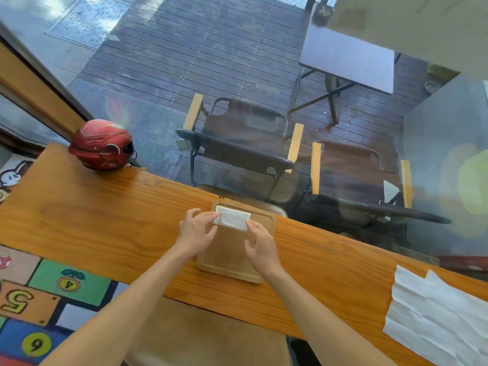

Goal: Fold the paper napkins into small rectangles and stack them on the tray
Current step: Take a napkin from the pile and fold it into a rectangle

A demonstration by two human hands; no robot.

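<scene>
The folded napkin's (232,217) near corners are covered by the fingertips of the left hand (196,231) and right hand (260,247). Far right of the hands, the unfolded napkins (435,320) run off the picture's edge.

Both bare forearms reaching forward from the lower edge of the view, converging toward the middle; left hand (196,232) palm down, wrist slightly raised, fingers (208,216) stretched forward and right, tips pinching the left end of the folded napkin (232,217); right hand (260,247) just beside it, a little nearer the body, fingers loosely curled, fingertips meeting the napkin's near right corner; hands close together, not touching each other.
</scene>
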